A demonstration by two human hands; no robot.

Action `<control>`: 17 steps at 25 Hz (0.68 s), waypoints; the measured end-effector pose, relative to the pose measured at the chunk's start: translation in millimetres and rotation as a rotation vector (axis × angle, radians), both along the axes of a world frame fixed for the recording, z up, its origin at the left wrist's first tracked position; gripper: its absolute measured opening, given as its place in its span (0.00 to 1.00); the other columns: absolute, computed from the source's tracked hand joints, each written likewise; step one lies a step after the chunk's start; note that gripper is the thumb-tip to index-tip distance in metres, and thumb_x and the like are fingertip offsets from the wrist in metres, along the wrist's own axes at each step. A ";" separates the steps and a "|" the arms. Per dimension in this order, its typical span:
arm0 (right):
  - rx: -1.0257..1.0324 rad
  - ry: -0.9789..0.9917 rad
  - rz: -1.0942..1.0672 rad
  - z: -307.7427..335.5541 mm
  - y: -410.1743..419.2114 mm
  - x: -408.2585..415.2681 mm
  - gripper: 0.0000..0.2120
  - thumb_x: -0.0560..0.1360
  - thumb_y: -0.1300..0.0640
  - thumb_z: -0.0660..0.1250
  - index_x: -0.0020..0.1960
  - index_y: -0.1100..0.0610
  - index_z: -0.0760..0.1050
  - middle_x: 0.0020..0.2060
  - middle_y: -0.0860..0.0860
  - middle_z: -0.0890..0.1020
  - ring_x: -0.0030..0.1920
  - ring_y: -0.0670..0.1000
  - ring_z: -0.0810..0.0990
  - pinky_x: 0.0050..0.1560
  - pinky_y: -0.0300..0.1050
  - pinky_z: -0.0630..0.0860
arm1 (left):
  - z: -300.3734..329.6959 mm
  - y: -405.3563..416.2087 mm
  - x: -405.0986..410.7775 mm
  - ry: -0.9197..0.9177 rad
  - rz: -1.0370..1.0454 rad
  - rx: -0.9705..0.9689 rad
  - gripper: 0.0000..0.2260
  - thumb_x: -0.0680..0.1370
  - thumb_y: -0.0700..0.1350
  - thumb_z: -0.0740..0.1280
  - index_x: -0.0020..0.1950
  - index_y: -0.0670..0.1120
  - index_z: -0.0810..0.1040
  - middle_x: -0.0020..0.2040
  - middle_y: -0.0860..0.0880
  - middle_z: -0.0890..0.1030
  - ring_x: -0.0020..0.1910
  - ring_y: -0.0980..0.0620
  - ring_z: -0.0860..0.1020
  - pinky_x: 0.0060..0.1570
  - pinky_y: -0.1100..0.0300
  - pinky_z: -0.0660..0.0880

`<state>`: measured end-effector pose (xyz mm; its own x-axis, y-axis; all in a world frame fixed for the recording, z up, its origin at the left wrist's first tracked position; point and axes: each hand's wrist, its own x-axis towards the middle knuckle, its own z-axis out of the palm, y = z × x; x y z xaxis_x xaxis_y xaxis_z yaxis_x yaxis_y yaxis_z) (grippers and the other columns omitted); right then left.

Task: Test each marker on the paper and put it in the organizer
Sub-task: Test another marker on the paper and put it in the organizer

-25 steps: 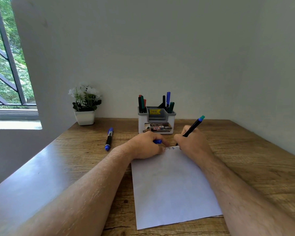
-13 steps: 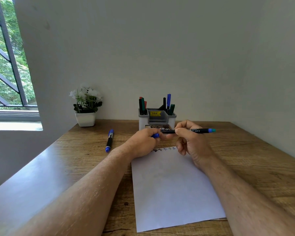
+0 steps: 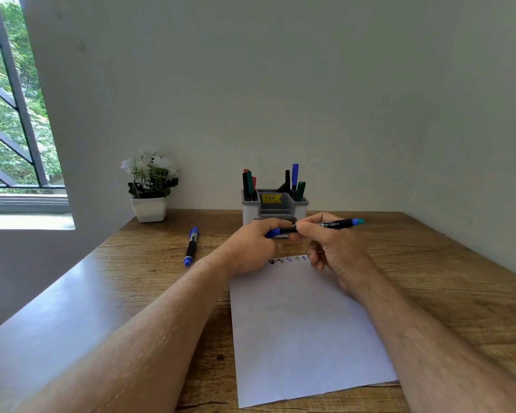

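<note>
Two hands [image 3: 295,242] gripping one marker [image 3: 328,225], one marker on table [image 3: 192,246], seven in organizer [image 3: 274,208], one paper [image 3: 304,332]

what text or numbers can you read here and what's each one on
"P 49.00": yellow price sticker on the organizer; the smaller lines above and below it are too blurred to read.
White print on the marker held in both hands: too small to read.
Label on the organizer's front, behind the hands: mostly hidden, unreadable.
Scribbles on the paper: test marks, not words.

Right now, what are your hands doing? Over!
Left hand holds cap. Right hand holds marker, capping it. Organizer just behind, nothing blocking.
</note>
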<state>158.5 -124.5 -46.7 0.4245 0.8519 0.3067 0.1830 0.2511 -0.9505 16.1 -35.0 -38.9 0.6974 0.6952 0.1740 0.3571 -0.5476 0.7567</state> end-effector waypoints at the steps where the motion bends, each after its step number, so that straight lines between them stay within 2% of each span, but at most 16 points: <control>1: 0.010 0.014 -0.007 0.2 0.4 1.1 0.05 0.75 0.59 0.71 0.48 0.60 0.81 0.38 0.57 0.86 0.23 0.49 0.73 0.23 0.39 0.69 | 1.1 0.6 -0.5 -0.057 -0.005 -0.046 0.18 0.80 0.40 0.63 0.68 0.55 0.73 0.54 0.49 0.79 0.52 0.50 0.78 0.55 0.54 0.77; 3: 0.017 0.025 -0.020 0.2 1.8 2.5 0.06 0.74 0.58 0.73 0.48 0.60 0.83 0.39 0.59 0.86 0.22 0.50 0.73 0.22 0.39 0.69 | 4.5 -0.2 -1.0 -0.216 -0.028 -0.157 0.12 0.81 0.40 0.61 0.63 0.49 0.73 0.49 0.48 0.77 0.46 0.51 0.77 0.51 0.57 0.77; 5: 0.016 0.064 -0.018 -0.6 3.8 2.4 0.09 0.73 0.57 0.74 0.50 0.62 0.83 0.39 0.60 0.86 0.22 0.49 0.72 0.21 0.39 0.68 | 8.2 -3.0 -1.1 -0.345 -0.015 -0.236 0.05 0.83 0.40 0.58 0.57 0.45 0.71 0.44 0.48 0.74 0.37 0.55 0.74 0.38 0.66 0.75; 6: 0.024 0.101 -0.011 -0.5 4.7 2.0 0.10 0.73 0.57 0.74 0.50 0.62 0.83 0.38 0.60 0.86 0.21 0.49 0.72 0.21 0.38 0.68 | 8.9 -3.4 -1.3 -0.390 0.005 -0.261 0.04 0.83 0.40 0.58 0.56 0.44 0.71 0.42 0.48 0.75 0.35 0.56 0.73 0.34 0.67 0.73; 8: 0.051 0.180 -0.001 0.4 5.9 2.0 0.09 0.72 0.59 0.75 0.49 0.63 0.82 0.37 0.60 0.85 0.21 0.48 0.72 0.20 0.37 0.67 | 8.1 -0.8 -2.4 -0.499 0.013 -0.344 0.05 0.81 0.38 0.64 0.56 0.42 0.73 0.41 0.45 0.79 0.32 0.55 0.76 0.34 0.65 0.75; 12: 0.098 0.308 -0.021 2.9 7.6 5.0 0.05 0.71 0.61 0.74 0.46 0.61 0.81 0.36 0.58 0.85 0.23 0.49 0.76 0.19 0.37 0.68 | 10.1 -1.0 -6.5 -0.648 -0.030 -0.510 0.06 0.75 0.36 0.71 0.51 0.41 0.79 0.41 0.41 0.84 0.36 0.50 0.83 0.35 0.63 0.80; 17: 0.044 0.365 -0.022 2.3 8.3 2.7 0.08 0.72 0.59 0.74 0.47 0.63 0.81 0.35 0.57 0.86 0.24 0.47 0.79 0.18 0.36 0.67 | 10.2 -0.9 -8.8 -0.657 -0.011 -0.449 0.07 0.71 0.34 0.74 0.47 0.40 0.80 0.45 0.39 0.85 0.41 0.46 0.85 0.36 0.61 0.82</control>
<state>161.2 -116.2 -44.4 0.5308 0.8307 0.1675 -0.1609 0.2929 -0.9425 7.4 -35.9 -28.7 0.5570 0.7898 0.2568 -0.2423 -0.1412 0.9599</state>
